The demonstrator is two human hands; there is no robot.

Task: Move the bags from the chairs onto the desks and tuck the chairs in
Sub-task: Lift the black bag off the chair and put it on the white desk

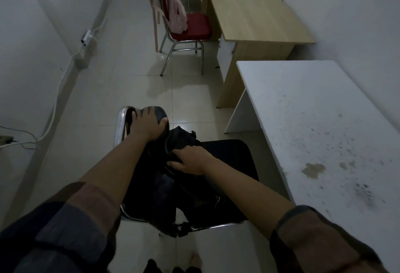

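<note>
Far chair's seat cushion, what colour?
Red, on the far chair, with a pink bag resting on it. Head view shows it clearly.

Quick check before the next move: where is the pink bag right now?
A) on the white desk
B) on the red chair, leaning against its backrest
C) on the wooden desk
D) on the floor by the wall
B: the pink bag sits on the red chair, leaning against its backrest, while the wooden desk beside it and the white desk carry no bag.
</note>
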